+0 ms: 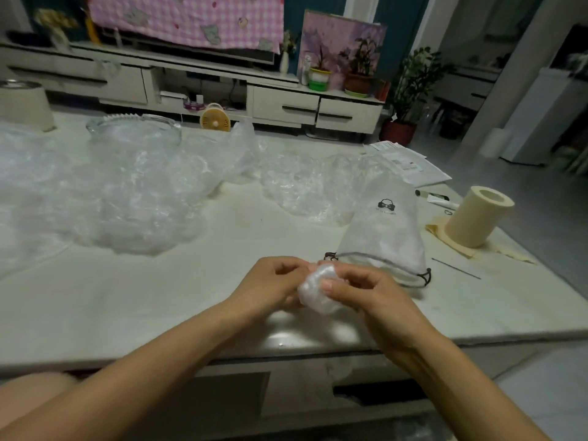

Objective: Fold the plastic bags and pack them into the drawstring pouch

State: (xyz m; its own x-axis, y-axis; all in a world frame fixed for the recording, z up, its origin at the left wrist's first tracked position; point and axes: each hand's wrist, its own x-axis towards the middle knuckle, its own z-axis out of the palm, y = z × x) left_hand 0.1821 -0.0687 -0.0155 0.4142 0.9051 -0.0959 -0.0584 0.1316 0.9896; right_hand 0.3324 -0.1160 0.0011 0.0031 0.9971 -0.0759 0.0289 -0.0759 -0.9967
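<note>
A small, tightly folded clear plastic bag (318, 289) is held between both hands just above the table's near edge. My left hand (273, 283) pinches its left side and my right hand (362, 292) grips its right side, thumb on top. Right behind them lies the white drawstring pouch (386, 230) with a black bow logo, its dark-corded mouth facing my hands and something white inside. Loose crumpled plastic bags (121, 192) spread over the table's left half, and another crumpled bag (305, 183) lies at centre right.
The pale table (159, 297) also carries a cream paper roll (477, 216) at the right, papers (404, 163) behind the pouch, a glass dish (133, 127) at the back left and a thin rod (455, 268). A TV cabinet stands beyond.
</note>
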